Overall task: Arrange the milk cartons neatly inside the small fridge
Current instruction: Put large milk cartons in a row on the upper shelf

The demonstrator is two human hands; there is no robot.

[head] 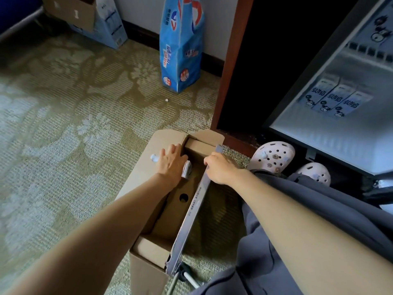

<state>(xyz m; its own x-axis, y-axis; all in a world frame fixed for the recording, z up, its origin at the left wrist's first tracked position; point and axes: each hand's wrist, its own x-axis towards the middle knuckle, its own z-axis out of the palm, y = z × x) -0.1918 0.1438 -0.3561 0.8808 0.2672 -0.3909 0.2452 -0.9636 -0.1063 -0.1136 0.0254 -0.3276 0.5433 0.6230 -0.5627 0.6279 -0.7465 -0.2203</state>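
Note:
A long cardboard box [163,218] lies open on the carpet in front of me. My left hand [171,161] reaches into its far end, fingers curled around a small milk carton [187,169] that shows under the palm. My right hand [220,168] grips the upper edge of the box's right flap [191,213]. At the upper right the small fridge [348,128] stands open, and three milk cartons [336,99] stand side by side on its shelf.
A tall blue bag [180,45] leans against the wall. Another cardboard box [89,18] sits at the top left. My feet in white clogs [274,156] rest beside the fridge. A dark wooden cabinet edge [231,64] stands left of the fridge.

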